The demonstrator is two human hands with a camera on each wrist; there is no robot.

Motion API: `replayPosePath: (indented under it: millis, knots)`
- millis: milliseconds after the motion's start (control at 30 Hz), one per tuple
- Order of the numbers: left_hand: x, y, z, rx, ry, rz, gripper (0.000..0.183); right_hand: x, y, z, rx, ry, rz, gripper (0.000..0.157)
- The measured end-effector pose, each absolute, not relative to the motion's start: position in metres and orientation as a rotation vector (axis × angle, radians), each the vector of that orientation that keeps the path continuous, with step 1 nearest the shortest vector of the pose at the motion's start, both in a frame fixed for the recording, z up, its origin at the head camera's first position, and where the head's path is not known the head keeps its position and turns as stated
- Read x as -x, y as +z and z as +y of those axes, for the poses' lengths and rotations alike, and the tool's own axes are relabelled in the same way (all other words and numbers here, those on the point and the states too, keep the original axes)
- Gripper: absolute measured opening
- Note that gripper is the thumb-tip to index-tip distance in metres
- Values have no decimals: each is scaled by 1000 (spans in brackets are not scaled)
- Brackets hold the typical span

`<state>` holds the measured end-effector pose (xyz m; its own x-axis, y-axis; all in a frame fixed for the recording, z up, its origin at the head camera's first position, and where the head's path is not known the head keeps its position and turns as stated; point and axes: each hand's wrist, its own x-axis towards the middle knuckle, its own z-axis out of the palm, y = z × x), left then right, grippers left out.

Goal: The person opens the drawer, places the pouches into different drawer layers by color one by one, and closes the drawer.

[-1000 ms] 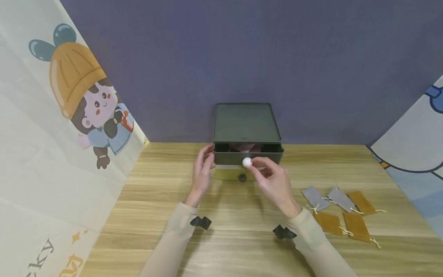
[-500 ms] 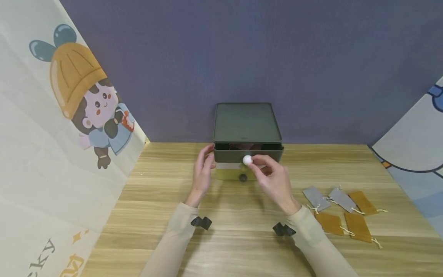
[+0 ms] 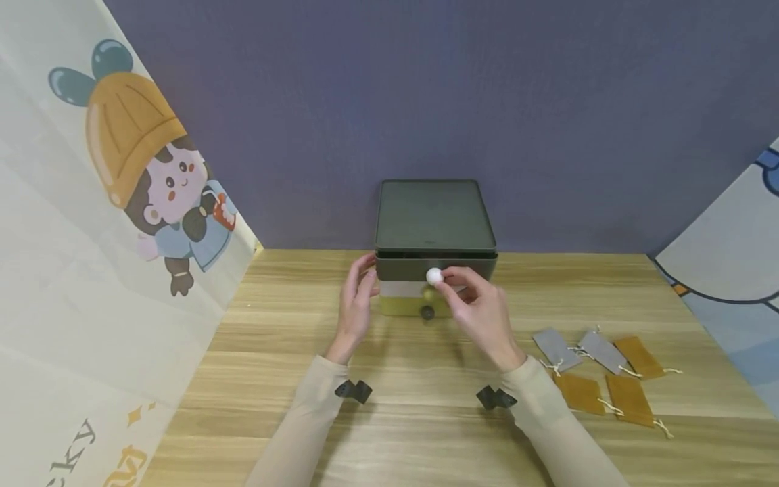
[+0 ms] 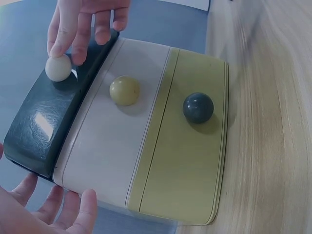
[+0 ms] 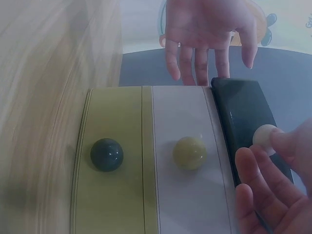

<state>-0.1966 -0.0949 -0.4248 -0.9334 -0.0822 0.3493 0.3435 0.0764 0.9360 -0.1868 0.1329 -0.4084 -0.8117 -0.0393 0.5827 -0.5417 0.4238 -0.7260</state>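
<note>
A small drawer cabinet (image 3: 433,213) with a dark green top stands at the back of the table. Its dark green top drawer (image 3: 402,269) sits out by a narrow gap, too dark to see into. My right hand (image 3: 483,318) pinches the drawer's round white knob (image 4: 58,68) between thumb and fingers. At the cabinet's left side, my left hand (image 3: 356,304) rests with fingers extended. In the left wrist view, a white drawer (image 4: 105,151) with a yellow knob (image 4: 125,90) and a yellow-green drawer (image 4: 183,165) with a dark knob (image 4: 198,107) are pushed in.
Two grey drawstring pouches (image 3: 556,349) and several orange-brown pouches (image 3: 629,399) lie on the wooden table (image 3: 414,433) at the right. A purple-grey panel (image 3: 438,88) rises right behind the cabinet. A printed white sheet (image 3: 91,284) stands along the left edge.
The top drawer has slid inward, its gap narrowing until the pinkish contents are out of sight. My right hand has moved forward with the knob; the left hand has stayed put.
</note>
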Motion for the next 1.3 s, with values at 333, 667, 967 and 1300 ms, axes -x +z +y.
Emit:
replayPosePath:
  millis: [333,667,967,1300]
  knots:
    - [198,-423,-91,257,-1925,-2046,48,195,-408,135,-517,1386,-2153,17]
    - [198,-422,-87,242,-1923,-2041,46,201,-409,137,-509,1411,-2155,17]
    - [200,-422,-88,232,-1882,-2080,47,202,-407,137,-501,1388,-2171,19]
    - [201,-426,-95,182,-1859,-2136,46,206,-417,136,-541,1216,-2276,10]
